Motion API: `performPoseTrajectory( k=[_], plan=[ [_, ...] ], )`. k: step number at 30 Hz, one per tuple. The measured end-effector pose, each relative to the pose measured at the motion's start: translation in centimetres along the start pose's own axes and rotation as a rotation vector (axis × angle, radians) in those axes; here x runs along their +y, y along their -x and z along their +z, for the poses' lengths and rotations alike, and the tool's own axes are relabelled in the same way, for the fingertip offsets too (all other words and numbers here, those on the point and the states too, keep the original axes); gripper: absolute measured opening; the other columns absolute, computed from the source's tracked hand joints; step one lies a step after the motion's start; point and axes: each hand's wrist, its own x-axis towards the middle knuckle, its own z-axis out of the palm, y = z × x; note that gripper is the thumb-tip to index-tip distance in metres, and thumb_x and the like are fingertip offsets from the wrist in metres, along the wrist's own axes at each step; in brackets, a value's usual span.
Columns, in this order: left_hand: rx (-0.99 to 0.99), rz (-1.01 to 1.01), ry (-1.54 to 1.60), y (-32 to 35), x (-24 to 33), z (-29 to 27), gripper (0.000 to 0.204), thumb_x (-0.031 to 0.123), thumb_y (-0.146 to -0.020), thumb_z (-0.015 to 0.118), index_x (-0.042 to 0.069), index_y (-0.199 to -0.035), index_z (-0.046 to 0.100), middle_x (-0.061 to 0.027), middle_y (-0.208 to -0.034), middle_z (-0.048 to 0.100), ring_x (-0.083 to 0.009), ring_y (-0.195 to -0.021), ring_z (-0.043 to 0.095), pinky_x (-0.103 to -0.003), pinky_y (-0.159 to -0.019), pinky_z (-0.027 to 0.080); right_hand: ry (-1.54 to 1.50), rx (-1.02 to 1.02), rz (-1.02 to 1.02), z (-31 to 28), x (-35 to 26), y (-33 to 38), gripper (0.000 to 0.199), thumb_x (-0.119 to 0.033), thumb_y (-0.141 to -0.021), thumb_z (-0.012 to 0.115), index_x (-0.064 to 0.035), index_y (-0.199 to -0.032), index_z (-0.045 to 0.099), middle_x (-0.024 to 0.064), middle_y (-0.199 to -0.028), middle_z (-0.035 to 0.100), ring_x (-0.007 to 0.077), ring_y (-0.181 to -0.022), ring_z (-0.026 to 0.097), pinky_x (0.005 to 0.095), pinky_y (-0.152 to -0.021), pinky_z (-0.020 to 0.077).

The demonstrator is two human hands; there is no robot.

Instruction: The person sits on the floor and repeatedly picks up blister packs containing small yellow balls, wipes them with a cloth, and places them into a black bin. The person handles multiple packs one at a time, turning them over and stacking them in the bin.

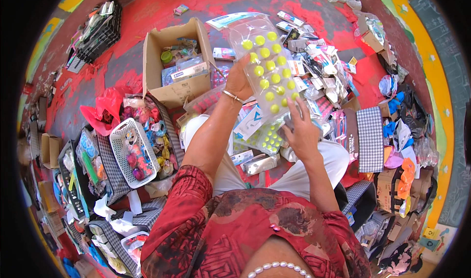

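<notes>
A clear plastic pack (272, 71) with rows of small yellow-green balls stands tilted up in front of me. My left hand (239, 79) is closed on its left edge, a bracelet at the wrist. Against the pack's lower right corner rest the fingers of my right hand (302, 133), stretched and apart, thumb below. Beneath, between my knees, lies another clear pack (270, 139) with smaller yellow-green pieces, partly hidden by a white card (249, 123) with a blue mark. The right hand covers part of what lies behind it.
An open cardboard box (179, 89) holding packaged goods stands left of my left hand. Small boxes and packets (321, 64) are heaped beyond the right hand. A white plastic basket (132, 153) sits over checkered bins at left. Another checkered box (369, 139) stands at right.
</notes>
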Motion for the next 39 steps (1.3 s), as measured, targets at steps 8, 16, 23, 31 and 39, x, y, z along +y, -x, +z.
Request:
performPoseTrajectory(
  k=[8, 16, 23, 31, 39],
  plan=[
    [-0.135, -0.143, 0.062, 0.2, -1.3, 0.7, 0.062, 0.043, -0.081, 0.053, 0.006, -0.128, 0.034, -0.0137, -0.126, 0.044, -0.0298, -0.113, 0.045, -0.046, -0.095, 0.036, -0.726, 0.47, 0.37, -5.5, -0.3, -2.6, 0.034, -0.023, -0.08, 0.063, -0.0022, -0.105, 0.053, 0.0097, -0.097, 0.057, 0.0162, -0.082, 0.055, 0.0315, -0.072, 0.0448],
    [-0.144, -0.262, -0.059, 2.1, -0.4, 0.0, 0.063, 0.039, -0.076, 0.062, 0.004, -0.124, 0.04, -0.0113, -0.116, 0.051, -0.0249, -0.103, 0.053, -0.041, -0.091, 0.042, 0.104, 0.229, -0.521, 0.4, -3.6, -6.3, 0.051, -0.01, -0.063, 0.063, -0.0148, -0.113, 0.053, 0.0078, -0.118, 0.05, 0.0222, -0.098, 0.052, 0.0387, -0.085, 0.0387],
    [-0.133, -0.315, -0.183, 2.1, -0.5, 0.3, 0.055, 0.02, -0.073, 0.064, 0.002, -0.121, 0.043, -0.0128, -0.115, 0.053, -0.0238, -0.101, 0.054, -0.041, -0.086, 0.045, 0.123, 0.513, -0.294, -2.9, 0.3, -11.3, 0.039, -0.001, -0.064, 0.057, -0.0122, -0.101, 0.057, 0.008, -0.096, 0.057, 0.026, -0.086, 0.055, 0.0351, -0.071, 0.0453],
    [-0.213, -0.404, -0.288, 1.8, -1.2, -0.6, 0.052, 0.008, -0.071, 0.063, 0.0, -0.119, 0.044, -0.0118, -0.116, 0.052, -0.0253, -0.104, 0.053, -0.041, -0.09, 0.042, -0.27, 0.504, -0.019, -7.6, -0.9, -14.3, 0.023, -0.023, -0.078, 0.062, -0.0012, -0.084, 0.056, 0.0172, -0.081, 0.059, 0.0313, -0.073, 0.058, 0.0393, -0.062, 0.0452],
    [-0.135, -0.504, -0.397, 2.5, -1.4, -1.1, 0.059, 0.002, -0.067, 0.063, -0.001, -0.122, 0.041, -0.011, -0.114, 0.053, -0.0237, -0.103, 0.053, -0.037, -0.09, 0.041, -0.146, 0.286, -0.115, -5.5, 3.5, -16.2, 0.02, -0.017, -0.075, 0.058, -0.0065, -0.092, 0.06, 0.0154, -0.083, 0.061, 0.0339, -0.074, 0.058, 0.0402, -0.064, 0.0464]
  ],
)
